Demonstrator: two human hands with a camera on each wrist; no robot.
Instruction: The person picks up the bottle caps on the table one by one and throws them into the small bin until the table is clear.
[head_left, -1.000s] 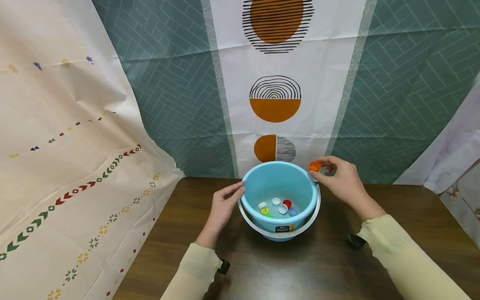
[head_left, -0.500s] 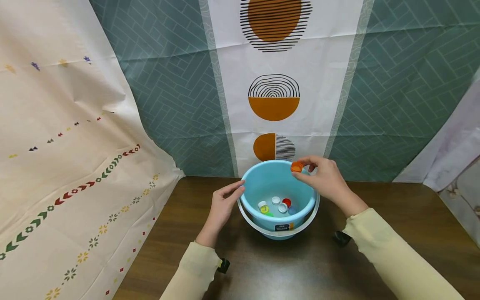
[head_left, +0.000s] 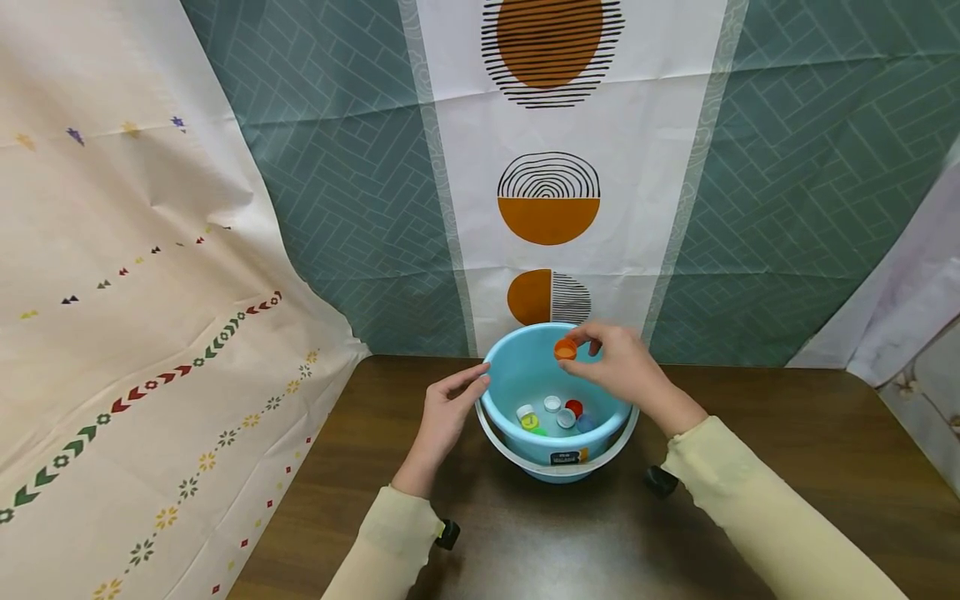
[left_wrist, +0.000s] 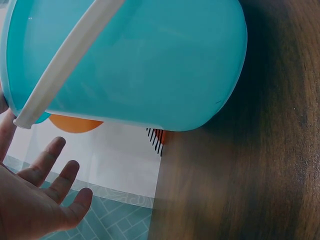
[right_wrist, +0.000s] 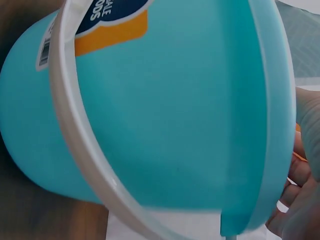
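Note:
A light blue bucket [head_left: 525, 358] with a white handle [head_left: 517, 460] hanging down its front stands on the table. Inside lie several bottle caps, among them a red cap [head_left: 574, 407], a white cap [head_left: 566, 417] and a yellow cap [head_left: 529, 421]. My left hand [head_left: 446, 408] holds the bucket's left rim between thumb and index finger; in the left wrist view its other fingers [left_wrist: 62, 182] are spread apart. Over the bucket's mouth, my right hand [head_left: 618, 367] pinches an orange bottle cap [head_left: 566, 349] by its edge. In the right wrist view the bucket's rim hides most of that hand.
The brown wooden table [head_left: 360, 467] reaches back to a patterned green and white curtain [head_left: 352, 167]. A cream printed cloth [head_left: 150, 250] hangs at the left, and a pale cloth [head_left: 892, 308] at the right.
My right hand has carried the orange bottle cap leftward, from beside the bucket's right rim to over its opening. The left hand has stayed at the rim.

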